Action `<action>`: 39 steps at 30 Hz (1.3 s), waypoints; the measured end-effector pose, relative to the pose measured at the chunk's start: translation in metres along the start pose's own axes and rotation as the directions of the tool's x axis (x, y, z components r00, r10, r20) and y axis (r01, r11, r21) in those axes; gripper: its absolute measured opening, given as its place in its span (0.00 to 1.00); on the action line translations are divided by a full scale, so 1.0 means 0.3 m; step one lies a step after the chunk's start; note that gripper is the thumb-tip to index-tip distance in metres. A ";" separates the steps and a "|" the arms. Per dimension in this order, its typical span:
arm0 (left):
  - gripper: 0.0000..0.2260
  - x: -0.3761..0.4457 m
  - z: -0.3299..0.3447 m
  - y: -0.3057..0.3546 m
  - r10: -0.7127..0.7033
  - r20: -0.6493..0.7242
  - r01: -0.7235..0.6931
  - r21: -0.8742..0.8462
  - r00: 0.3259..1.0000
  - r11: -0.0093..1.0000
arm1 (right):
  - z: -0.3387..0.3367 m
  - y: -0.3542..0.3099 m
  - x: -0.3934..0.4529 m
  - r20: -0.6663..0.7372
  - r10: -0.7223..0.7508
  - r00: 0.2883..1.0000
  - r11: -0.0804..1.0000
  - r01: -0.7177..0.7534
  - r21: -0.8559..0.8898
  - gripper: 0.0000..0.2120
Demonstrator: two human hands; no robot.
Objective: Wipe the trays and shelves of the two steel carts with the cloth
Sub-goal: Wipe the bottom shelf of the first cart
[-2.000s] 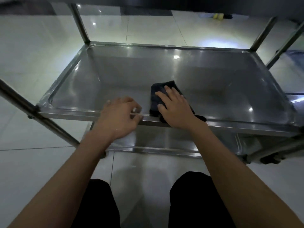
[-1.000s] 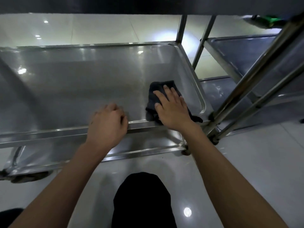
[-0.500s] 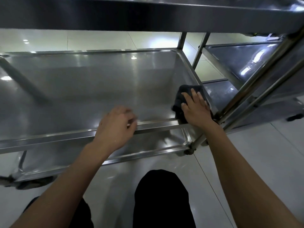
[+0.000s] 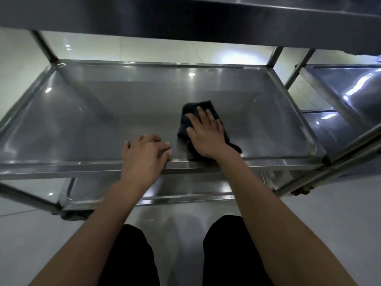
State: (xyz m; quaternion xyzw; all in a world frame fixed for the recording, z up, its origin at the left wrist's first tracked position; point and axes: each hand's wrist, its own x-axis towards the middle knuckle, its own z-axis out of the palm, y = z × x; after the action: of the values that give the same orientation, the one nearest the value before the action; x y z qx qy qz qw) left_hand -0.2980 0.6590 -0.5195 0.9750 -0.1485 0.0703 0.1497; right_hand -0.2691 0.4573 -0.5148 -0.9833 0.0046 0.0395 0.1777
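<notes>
Item: cloth (image 4: 186, 125), dark, folded, lying on the middle tray (image 4: 123, 112) right of centre, long axis running from the near rim toward the far wall. Right hand (image 4: 206, 135) flat on top, fingers straight, pressing. Left hand (image 4: 144, 157) just beside it, fingers curled over the near rim, gripping. Half a second earlier the cloth sat in the tray's right corner; it has since swept left.

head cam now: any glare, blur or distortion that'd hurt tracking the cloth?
Head view: dim overall; small specular glints on the tray and a bright glare patch on the floor behind it. Wide-angle bowing bends the cart rails toward the edges. The dark cloth under the right hand reads clearly against the steel; the left hand on the rim looks slightly soft.
</notes>
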 end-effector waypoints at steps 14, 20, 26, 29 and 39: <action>0.10 -0.006 0.017 0.002 -0.033 -0.043 0.031 -0.054 0.999 0.998 | 0.035 -0.093 0.085 -0.005 -0.132 0.991 0.991 0.132 0.007 0.24; 0.06 0.003 0.012 0.039 -0.045 -0.032 0.043 -0.082 0.998 0.996 | -0.059 0.187 0.012 -0.044 0.027 0.999 0.999 -0.026 0.037 0.25; 0.16 0.068 0.033 0.345 0.151 0.062 -0.146 -0.087 0.987 0.985 | -0.200 0.526 -0.081 -0.109 0.205 0.973 0.979 -0.201 0.046 0.25; 0.14 0.053 0.094 0.451 0.173 0.114 -0.171 -0.027 0.978 0.985 | -0.254 0.715 -0.113 -0.171 0.340 0.925 0.939 -0.342 0.019 0.28; 0.16 0.047 0.137 0.464 0.177 0.053 -0.176 -0.030 0.983 0.984 | -0.278 0.785 -0.122 -0.212 0.349 0.913 0.935 -0.353 0.018 0.24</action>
State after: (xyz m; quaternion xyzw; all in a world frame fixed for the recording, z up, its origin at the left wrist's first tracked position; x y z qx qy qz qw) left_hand -0.3240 0.5156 -0.5179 0.9576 -0.2393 0.0543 0.1510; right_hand -0.3045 0.2073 -0.5162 -0.9668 0.1995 -0.0340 0.1563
